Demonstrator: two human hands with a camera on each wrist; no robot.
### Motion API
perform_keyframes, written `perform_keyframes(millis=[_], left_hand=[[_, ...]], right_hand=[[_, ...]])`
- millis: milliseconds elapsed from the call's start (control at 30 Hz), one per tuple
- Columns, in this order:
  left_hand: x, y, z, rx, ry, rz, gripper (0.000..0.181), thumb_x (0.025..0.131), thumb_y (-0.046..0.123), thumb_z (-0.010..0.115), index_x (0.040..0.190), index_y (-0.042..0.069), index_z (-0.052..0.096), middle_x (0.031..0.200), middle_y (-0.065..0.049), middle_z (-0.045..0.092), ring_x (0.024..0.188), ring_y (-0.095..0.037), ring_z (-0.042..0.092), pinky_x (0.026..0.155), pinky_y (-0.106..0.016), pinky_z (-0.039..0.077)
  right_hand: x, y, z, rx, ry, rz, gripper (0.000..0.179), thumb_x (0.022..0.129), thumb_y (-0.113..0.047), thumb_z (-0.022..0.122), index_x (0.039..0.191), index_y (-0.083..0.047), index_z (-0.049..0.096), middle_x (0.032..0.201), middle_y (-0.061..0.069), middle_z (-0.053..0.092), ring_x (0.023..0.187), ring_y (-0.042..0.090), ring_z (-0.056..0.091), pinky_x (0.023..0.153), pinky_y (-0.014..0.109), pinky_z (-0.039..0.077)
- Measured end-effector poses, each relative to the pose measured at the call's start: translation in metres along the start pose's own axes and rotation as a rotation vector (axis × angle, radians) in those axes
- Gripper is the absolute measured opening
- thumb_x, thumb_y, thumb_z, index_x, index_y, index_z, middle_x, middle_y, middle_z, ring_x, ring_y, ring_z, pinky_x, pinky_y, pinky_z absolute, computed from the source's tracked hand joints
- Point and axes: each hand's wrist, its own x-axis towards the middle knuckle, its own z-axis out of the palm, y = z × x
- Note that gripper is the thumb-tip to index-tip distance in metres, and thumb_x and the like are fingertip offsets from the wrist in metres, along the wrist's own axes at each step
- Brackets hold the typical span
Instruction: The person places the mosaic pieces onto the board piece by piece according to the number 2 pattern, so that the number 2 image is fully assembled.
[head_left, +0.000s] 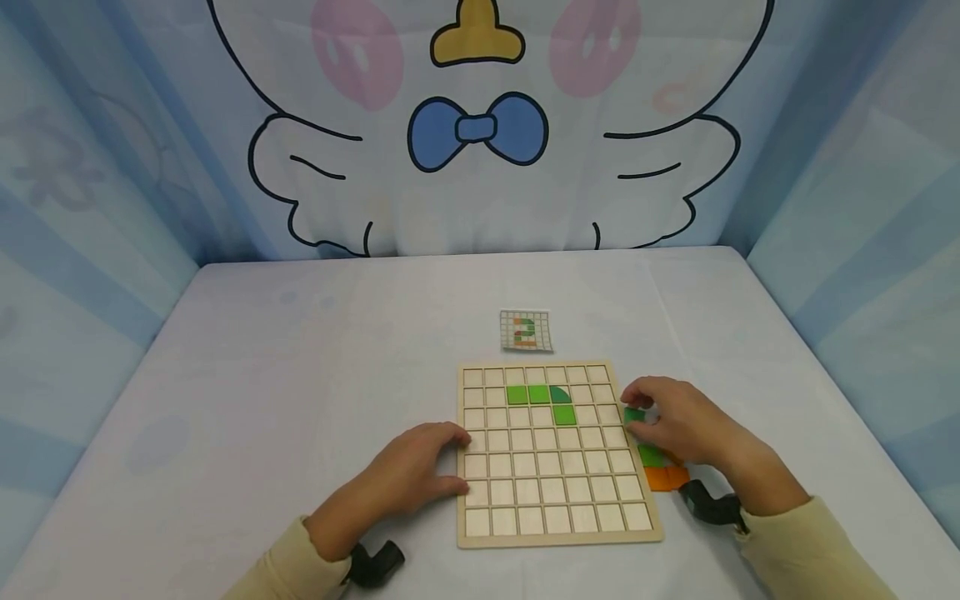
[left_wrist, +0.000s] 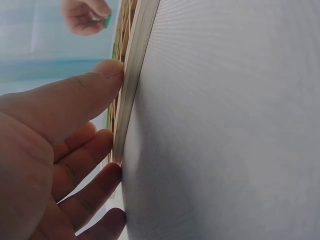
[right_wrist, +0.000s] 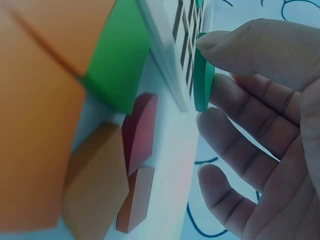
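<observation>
A square wooden grid board (head_left: 498,541) lies on the table, with light green square tiles (head_left: 538,394) and one dark green rounded tile (head_left: 558,395) in its upper cells. My left hand (head_left: 412,467) rests its thumb and fingertips against the board's left edge, fingers spread. Just off the right edge, my right hand (head_left: 690,421) pinches a dark green tile (right_wrist: 202,75) between thumb and index finger, the other fingers loosely bent. Below that hand are loose tiles: light green (right_wrist: 117,60), orange (right_wrist: 35,125) and red (right_wrist: 141,127), partly hidden by the hand in the head view.
Behind the board lies a small pattern card (head_left: 526,331) showing coloured cells on a grid. A white cloth covers the table (head_left: 300,375). Patterned curtains (head_left: 480,200) stand at the back and both sides. Black wrist cameras (head_left: 708,504) sit near both sleeves.
</observation>
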Motion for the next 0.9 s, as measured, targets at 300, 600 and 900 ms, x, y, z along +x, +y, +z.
perform_keyframes(millis=[300,600,900], left_hand=[[-0.001,0.0,0.0,-0.001,-0.002,0.002,0.051,0.08,0.023,0.087,0.122,0.007,0.063,0.121,-0.005,0.065,0.121,-0.029,0.058,0.103,-0.047,0.046],[-0.001,0.002,0.0,-0.01,-0.007,-0.002,0.051,0.079,0.022,0.087,0.121,0.006,0.063,0.121,-0.006,0.065,0.121,-0.029,0.057,0.103,-0.048,0.045],[-0.001,0.0,0.0,0.005,0.007,0.011,0.049,0.08,0.022,0.087,0.12,0.007,0.063,0.121,-0.006,0.065,0.121,-0.028,0.058,0.103,-0.047,0.046]], right_hand=[[0.0,-0.005,0.006,0.002,0.014,-0.063,0.027,0.087,-0.011,0.076,0.109,-0.003,0.065,0.103,0.001,0.065,0.097,0.025,0.061,0.087,0.048,0.052],[0.005,-0.012,0.01,-0.001,0.005,-0.105,0.025,0.087,-0.012,0.075,0.109,-0.004,0.065,0.102,0.0,0.064,0.095,0.023,0.06,0.086,0.047,0.052],[0.01,-0.023,0.012,0.018,-0.019,-0.098,0.024,0.088,-0.013,0.075,0.108,-0.006,0.065,0.102,-0.001,0.063,0.094,0.02,0.059,0.085,0.045,0.052]])
